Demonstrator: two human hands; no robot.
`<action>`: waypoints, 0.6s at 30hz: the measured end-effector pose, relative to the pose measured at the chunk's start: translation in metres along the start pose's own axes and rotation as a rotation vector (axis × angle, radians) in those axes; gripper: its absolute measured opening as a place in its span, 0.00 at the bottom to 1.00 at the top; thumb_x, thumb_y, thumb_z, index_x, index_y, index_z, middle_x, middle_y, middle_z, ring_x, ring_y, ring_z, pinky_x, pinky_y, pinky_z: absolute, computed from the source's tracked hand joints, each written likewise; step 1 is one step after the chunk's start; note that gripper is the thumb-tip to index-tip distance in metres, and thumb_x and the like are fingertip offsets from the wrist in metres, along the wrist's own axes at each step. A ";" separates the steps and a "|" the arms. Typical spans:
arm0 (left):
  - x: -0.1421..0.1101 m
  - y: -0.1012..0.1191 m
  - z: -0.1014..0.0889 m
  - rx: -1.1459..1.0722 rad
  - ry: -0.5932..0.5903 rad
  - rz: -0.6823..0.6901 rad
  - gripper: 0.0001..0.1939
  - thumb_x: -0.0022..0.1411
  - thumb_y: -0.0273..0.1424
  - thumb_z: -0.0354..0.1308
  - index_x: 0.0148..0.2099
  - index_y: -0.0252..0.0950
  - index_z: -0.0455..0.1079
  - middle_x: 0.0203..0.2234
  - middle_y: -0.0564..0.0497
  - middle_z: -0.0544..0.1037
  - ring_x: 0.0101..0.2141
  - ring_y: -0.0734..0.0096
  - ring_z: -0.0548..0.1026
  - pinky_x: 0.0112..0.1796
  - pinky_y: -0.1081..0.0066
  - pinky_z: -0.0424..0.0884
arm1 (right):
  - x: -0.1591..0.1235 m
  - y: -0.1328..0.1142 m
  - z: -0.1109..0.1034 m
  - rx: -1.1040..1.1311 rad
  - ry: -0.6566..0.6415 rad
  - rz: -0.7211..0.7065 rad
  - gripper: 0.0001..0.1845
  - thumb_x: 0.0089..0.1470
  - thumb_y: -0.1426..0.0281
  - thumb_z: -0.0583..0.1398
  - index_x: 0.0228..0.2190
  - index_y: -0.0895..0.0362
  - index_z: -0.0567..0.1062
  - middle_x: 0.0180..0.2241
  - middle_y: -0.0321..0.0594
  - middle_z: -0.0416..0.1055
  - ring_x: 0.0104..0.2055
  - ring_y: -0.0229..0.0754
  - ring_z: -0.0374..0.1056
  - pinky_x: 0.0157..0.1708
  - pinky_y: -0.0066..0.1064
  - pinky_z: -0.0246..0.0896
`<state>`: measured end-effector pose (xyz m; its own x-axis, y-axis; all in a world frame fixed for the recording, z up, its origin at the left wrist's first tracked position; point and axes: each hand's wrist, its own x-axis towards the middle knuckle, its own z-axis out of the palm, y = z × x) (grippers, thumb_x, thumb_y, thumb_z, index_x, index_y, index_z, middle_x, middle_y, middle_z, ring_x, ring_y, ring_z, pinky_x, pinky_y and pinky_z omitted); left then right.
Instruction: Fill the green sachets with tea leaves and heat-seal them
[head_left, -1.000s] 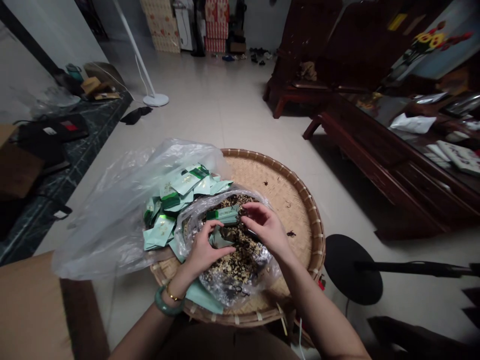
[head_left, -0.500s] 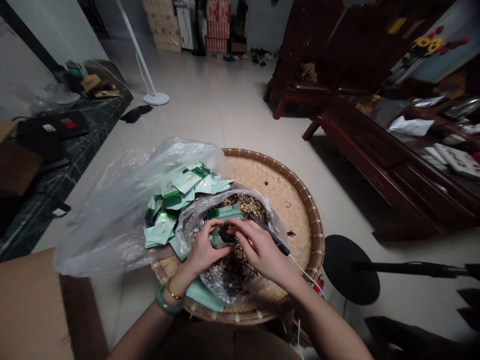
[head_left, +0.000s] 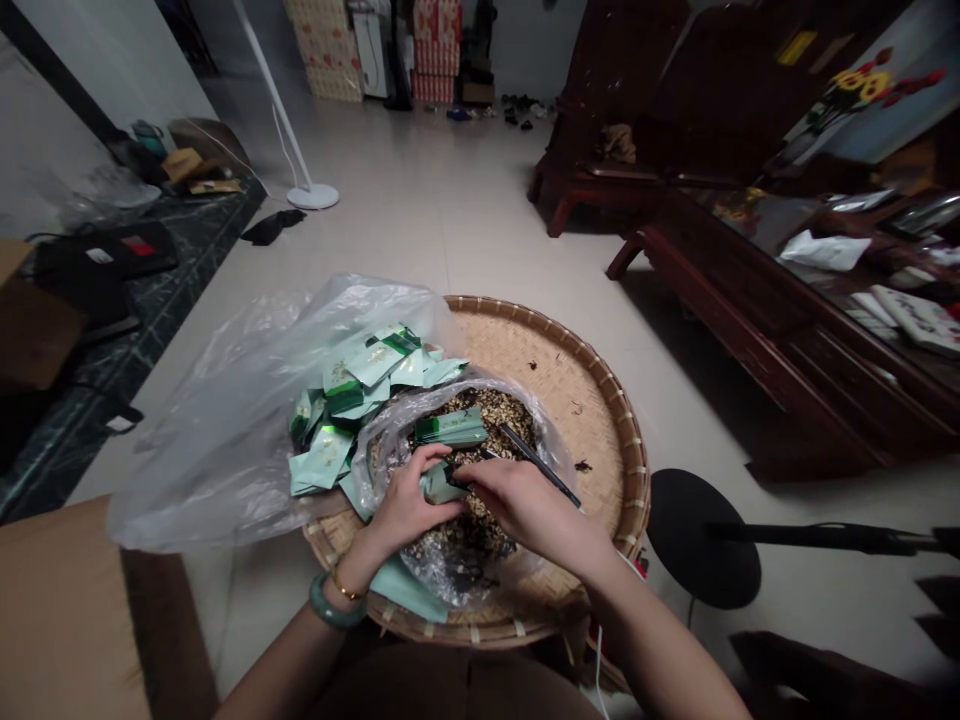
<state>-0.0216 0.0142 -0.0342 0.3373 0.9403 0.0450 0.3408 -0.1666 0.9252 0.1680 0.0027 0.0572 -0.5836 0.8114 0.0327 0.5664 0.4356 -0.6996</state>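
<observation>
My left hand (head_left: 405, 500) is closed on a small pale green packet (head_left: 441, 484) over a clear bag of loose dried bits (head_left: 480, 530). My right hand (head_left: 525, 505) is closed on a thin black pen-like tool (head_left: 538, 462) with a white cord, its tip at the packet's mouth. A second green packet (head_left: 451, 428) lies on the loose bits just beyond my fingers. A heap of green packets (head_left: 352, 400) lies to the left on a large clear plastic bag (head_left: 240, 430). Everything rests in a round woven bamboo tray (head_left: 592, 400).
A dark wooden low table (head_left: 787, 320) with papers stands on the right. A black round stand base (head_left: 701, 540) lies right of the tray. A white lamp stand (head_left: 311, 195) is at the back. A dark counter (head_left: 112, 300) with clutter runs along the left.
My right hand drew back from the far packet, now shows a black corded tool, and came down to the packet in my left hand. My left hand stays closed on its packet.
</observation>
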 end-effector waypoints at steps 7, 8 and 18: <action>-0.003 -0.007 -0.003 -0.024 0.025 0.068 0.29 0.44 0.36 0.71 0.48 0.38 0.66 0.42 0.47 0.76 0.44 0.60 0.75 0.47 0.59 0.70 | -0.007 -0.004 -0.013 0.084 0.187 0.034 0.18 0.56 0.81 0.53 0.44 0.54 0.73 0.41 0.41 0.75 0.42 0.42 0.71 0.43 0.37 0.67; -0.003 -0.008 -0.003 -0.045 0.041 0.082 0.29 0.44 0.37 0.71 0.48 0.38 0.66 0.41 0.46 0.76 0.43 0.60 0.75 0.47 0.59 0.71 | -0.010 -0.004 -0.016 0.070 0.221 0.052 0.18 0.56 0.80 0.53 0.46 0.53 0.73 0.41 0.41 0.75 0.43 0.42 0.70 0.43 0.38 0.67; -0.006 -0.002 0.005 -0.112 0.081 0.128 0.33 0.42 0.38 0.71 0.50 0.37 0.63 0.35 0.50 0.77 0.37 0.64 0.79 0.42 0.63 0.76 | 0.003 -0.005 0.007 0.139 0.147 -0.025 0.11 0.56 0.78 0.58 0.40 0.56 0.77 0.35 0.41 0.75 0.36 0.40 0.71 0.37 0.32 0.68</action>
<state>-0.0201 0.0078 -0.0379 0.2983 0.9351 0.1911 0.1984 -0.2566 0.9459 0.1591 0.0004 0.0554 -0.4996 0.8536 0.1477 0.4610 0.4063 -0.7889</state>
